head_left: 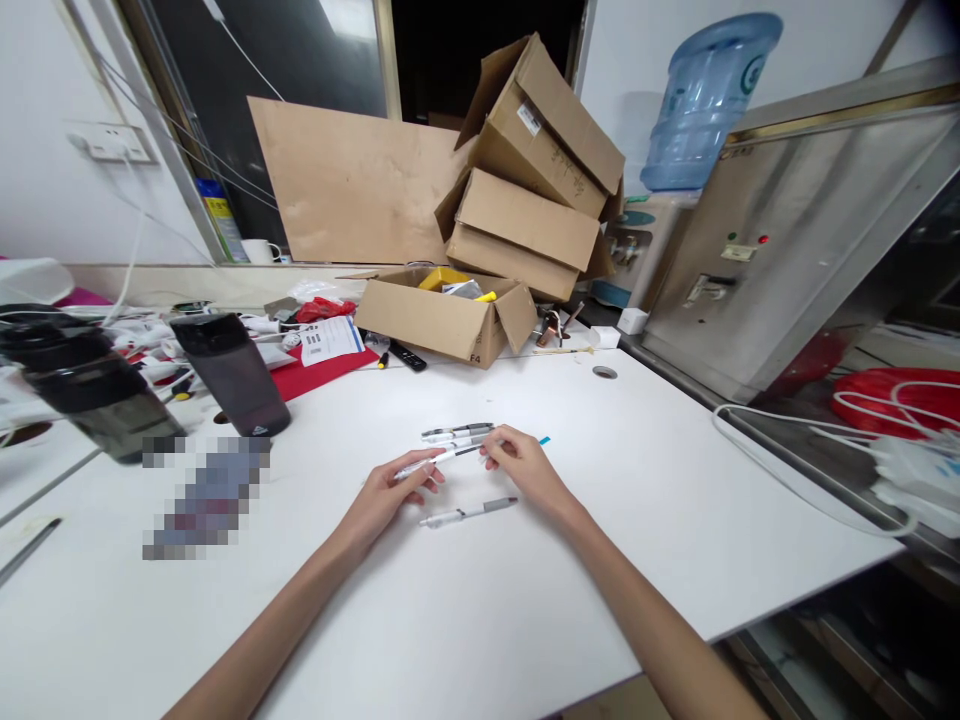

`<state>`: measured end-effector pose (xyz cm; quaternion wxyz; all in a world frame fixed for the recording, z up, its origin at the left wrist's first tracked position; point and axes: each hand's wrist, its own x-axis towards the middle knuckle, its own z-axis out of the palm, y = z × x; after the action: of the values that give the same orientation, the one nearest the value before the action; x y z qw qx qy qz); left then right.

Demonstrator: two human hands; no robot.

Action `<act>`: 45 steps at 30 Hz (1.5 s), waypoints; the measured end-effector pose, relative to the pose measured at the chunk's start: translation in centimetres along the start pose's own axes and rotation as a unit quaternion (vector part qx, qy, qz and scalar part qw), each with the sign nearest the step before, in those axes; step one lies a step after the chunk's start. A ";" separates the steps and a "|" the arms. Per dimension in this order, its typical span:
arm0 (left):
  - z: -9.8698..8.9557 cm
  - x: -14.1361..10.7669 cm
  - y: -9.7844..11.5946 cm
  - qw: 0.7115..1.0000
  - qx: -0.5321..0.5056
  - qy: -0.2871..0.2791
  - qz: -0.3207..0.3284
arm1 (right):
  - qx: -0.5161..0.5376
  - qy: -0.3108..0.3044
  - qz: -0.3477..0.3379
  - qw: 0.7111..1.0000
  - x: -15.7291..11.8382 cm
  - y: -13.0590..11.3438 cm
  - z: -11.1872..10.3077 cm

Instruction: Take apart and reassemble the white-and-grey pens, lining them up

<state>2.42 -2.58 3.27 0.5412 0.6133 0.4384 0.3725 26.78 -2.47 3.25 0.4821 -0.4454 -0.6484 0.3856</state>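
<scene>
My left hand [401, 482] is closed around the white barrel of a pen [448, 455], fingers curled beneath it. A thin dark length shows at the pen's right end, pointing toward my right hand [517, 465]. Pinched between that hand's thumb and fingers is a small clear pen part; its exact shape is partly hidden. Beyond my hands lie a dark-and-white pen [457, 431] and another white pen right beside it. Nearer to me rests a clear and grey pen [469, 512]. A small blue tip [545, 440] sticks out past my right hand.
A white table [420, 620] spreads under my arms. Two dark bottles [232, 375] and a pixelated object [214, 495] stand or lie to the left. An open cardboard box [427, 315] sits at the back, near a metal cabinet [795, 240] and a white cable [787, 490] on the right.
</scene>
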 end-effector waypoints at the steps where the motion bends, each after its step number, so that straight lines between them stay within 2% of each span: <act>1: 0.0 0.0 0.0 1.000 0.010 0.002 0.006 | 0.001 -0.001 0.001 1.000 0.0 0.0 0.1; 7: -0.1 0.1 0.2 1.000 0.022 0.001 0.015 | 0.041 -0.004 0.011 0.999 0.6 0.4 -0.3; 13: -0.5 0.1 0.3 0.999 -0.001 0.029 0.015 | 0.034 0.118 0.031 0.992 1.5 1.1 -2.3; 17: -0.6 0.2 0.1 1.000 0.002 0.028 0.010 | 0.035 0.153 0.018 0.987 1.8 1.3 -3.3; 22: -0.3 0.2 0.1 1.000 0.016 0.008 0.012 | 0.027 0.144 -0.015 0.989 1.7 1.0 -3.0; 29: -0.3 0.3 -0.1 1.000 0.016 0.015 0.014 | 0.006 0.136 -0.045 0.990 1.3 0.7 -2.5; 45: -0.2 0.3 -0.1 1.000 0.024 0.006 0.014 | -0.008 0.120 -0.063 0.991 1.1 0.4 -2.4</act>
<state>2.34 -2.22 3.15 0.5186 0.6296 0.4419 0.3733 29.05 -1.16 3.78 0.5760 -0.4505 -0.6157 0.2936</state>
